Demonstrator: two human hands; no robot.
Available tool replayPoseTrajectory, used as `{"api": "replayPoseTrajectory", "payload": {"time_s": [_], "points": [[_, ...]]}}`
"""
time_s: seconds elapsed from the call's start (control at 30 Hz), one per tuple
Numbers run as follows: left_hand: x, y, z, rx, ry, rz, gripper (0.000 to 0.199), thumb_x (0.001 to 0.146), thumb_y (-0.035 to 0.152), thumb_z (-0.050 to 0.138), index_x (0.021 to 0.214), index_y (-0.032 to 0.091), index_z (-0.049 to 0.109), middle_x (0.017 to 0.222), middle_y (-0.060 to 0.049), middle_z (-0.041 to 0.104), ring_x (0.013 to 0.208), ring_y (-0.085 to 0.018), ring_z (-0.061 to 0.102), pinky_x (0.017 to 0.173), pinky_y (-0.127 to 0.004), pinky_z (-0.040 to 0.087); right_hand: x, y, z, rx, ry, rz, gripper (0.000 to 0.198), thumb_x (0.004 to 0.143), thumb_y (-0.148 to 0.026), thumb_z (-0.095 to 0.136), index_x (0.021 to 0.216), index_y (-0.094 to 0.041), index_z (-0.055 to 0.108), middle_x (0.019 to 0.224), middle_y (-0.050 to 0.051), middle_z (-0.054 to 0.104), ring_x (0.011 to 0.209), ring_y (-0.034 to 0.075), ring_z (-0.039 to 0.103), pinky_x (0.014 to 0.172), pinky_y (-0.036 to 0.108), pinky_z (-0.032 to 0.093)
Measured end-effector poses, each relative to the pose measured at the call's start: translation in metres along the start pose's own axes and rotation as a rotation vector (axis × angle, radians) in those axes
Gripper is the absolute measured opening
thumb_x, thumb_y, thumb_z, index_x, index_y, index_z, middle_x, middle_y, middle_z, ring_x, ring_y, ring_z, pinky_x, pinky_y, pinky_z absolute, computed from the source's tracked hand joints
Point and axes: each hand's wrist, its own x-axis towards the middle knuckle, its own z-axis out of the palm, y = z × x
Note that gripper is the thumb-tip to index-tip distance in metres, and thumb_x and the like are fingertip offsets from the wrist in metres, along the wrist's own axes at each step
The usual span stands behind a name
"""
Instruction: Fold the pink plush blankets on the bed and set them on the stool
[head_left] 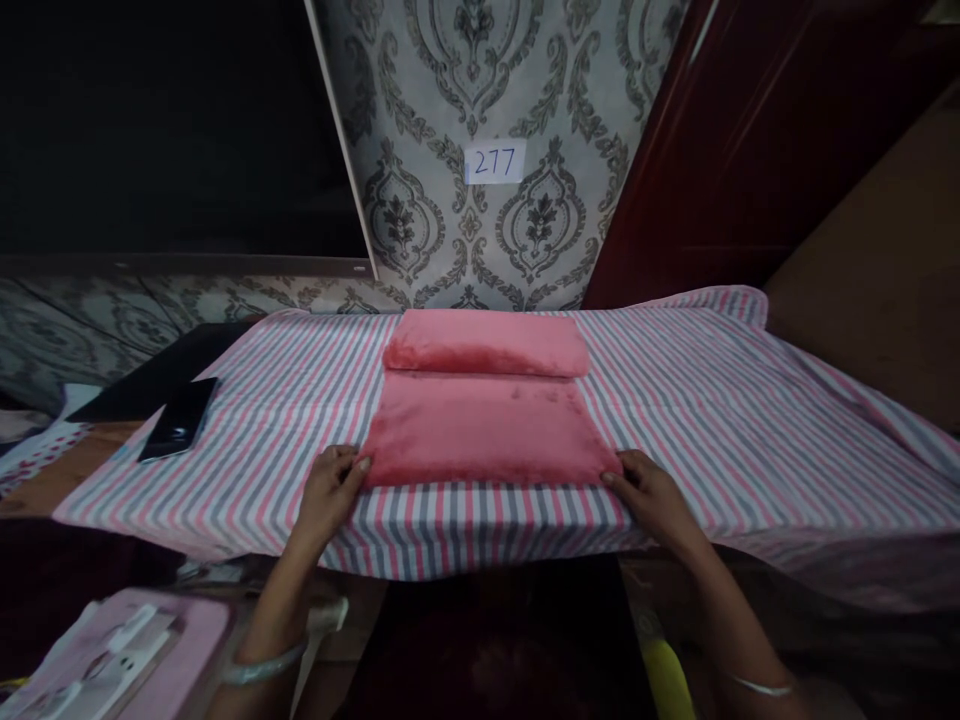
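Note:
A pink plush cloth [480,425] lies on the striped tablecloth [720,430], its far part folded over into a thicker band. My left hand [334,485] pinches the cloth's near left corner between thumb and fingers. At the near right corner, my right hand [651,492] grips the edge in the same way. The near edge runs fairly straight between both hands, close to the front of the table. The cloth's underside is hidden.
A black phone [180,420] rests on the tablecloth at the left. Behind stand a dark television [172,130] and a patterned wall with a paper marked 277 [495,161]. A dark red panel [720,150] rises at the right. Below left is a pink stool [187,630] carrying white items.

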Motion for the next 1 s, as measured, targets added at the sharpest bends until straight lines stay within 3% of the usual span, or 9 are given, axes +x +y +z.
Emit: {"api": "replayPoseTrajectory", "payload": {"time_s": [0.17, 0.47, 0.63, 0.77, 0.87, 0.93, 1.0], "points": [[-0.003, 0.001, 0.003, 0.098, 0.025, 0.107, 0.039, 0.091, 0.049, 0.044, 0.069, 0.024, 0.065, 0.078, -0.006, 0.066, 0.080, -0.023, 0.059, 0.088, -0.042, 0.047, 0.000, -0.001, 0.001, -0.014, -0.026, 0.007, 0.045, 0.087, -0.064, 0.051, 0.067, -0.025, 0.052, 0.069, 0.002, 0.054, 0.066, 0.019, 0.053, 0.064, 0.032, 0.043], [-0.007, 0.007, 0.017, 0.082, 0.183, 0.018, 0.040, 0.087, 0.054, 0.050, 0.066, 0.024, 0.065, 0.084, -0.007, 0.066, 0.087, -0.024, 0.061, 0.086, -0.038, 0.048, 0.003, -0.009, 0.006, -0.027, 0.037, 0.061, 0.055, 0.084, -0.075, 0.049, 0.061, -0.025, 0.050, 0.062, 0.000, 0.050, 0.060, 0.018, 0.050, 0.061, 0.032, 0.040], [-0.005, 0.003, 0.018, 0.107, 0.156, 0.020, 0.040, 0.086, 0.056, 0.049, 0.066, 0.024, 0.063, 0.087, -0.009, 0.067, 0.089, -0.026, 0.063, 0.090, -0.041, 0.049, 0.000, -0.004, 0.007, -0.022, 0.020, 0.062, 0.053, 0.083, -0.073, 0.050, 0.062, -0.025, 0.053, 0.064, 0.001, 0.052, 0.061, 0.018, 0.052, 0.062, 0.033, 0.041], [-0.007, 0.014, 0.007, 0.095, 0.228, 0.006, 0.034, 0.087, 0.054, 0.053, 0.075, 0.024, 0.062, 0.085, -0.007, 0.066, 0.086, -0.025, 0.063, 0.083, -0.039, 0.052, -0.002, -0.006, 0.005, -0.048, 0.176, 0.090, 0.048, 0.085, -0.069, 0.051, 0.079, -0.023, 0.063, 0.076, 0.006, 0.065, 0.068, 0.022, 0.058, 0.066, 0.035, 0.046], [-0.003, 0.040, 0.005, 0.181, 0.303, 0.141, 0.035, 0.096, 0.043, 0.044, 0.105, 0.019, 0.068, 0.108, -0.012, 0.070, 0.107, -0.027, 0.064, 0.098, -0.043, 0.050, 0.007, -0.027, 0.009, -0.134, 0.347, -0.034, 0.045, 0.095, -0.059, 0.046, 0.100, -0.020, 0.069, 0.096, 0.013, 0.072, 0.088, 0.028, 0.064, 0.082, 0.043, 0.050], [0.007, 0.060, 0.012, 0.279, 0.190, 0.279, 0.042, 0.100, 0.035, 0.037, 0.123, 0.017, 0.066, 0.128, -0.014, 0.068, 0.125, -0.028, 0.059, 0.112, -0.047, 0.042, 0.019, -0.053, 0.020, -0.190, 0.306, -0.214, 0.044, 0.100, -0.051, 0.042, 0.112, -0.020, 0.070, 0.111, 0.015, 0.072, 0.106, 0.031, 0.063, 0.098, 0.048, 0.047], [0.021, 0.076, 0.026, 0.383, 0.017, 0.362, 0.048, 0.101, 0.033, 0.036, 0.139, 0.015, 0.059, 0.145, -0.015, 0.060, 0.140, -0.029, 0.050, 0.120, -0.050, 0.034, 0.033, -0.079, 0.039, -0.252, 0.175, -0.385, 0.046, 0.103, -0.045, 0.039, 0.129, -0.020, 0.067, 0.133, 0.014, 0.067, 0.128, 0.032, 0.055, 0.112, 0.052, 0.038]]}}
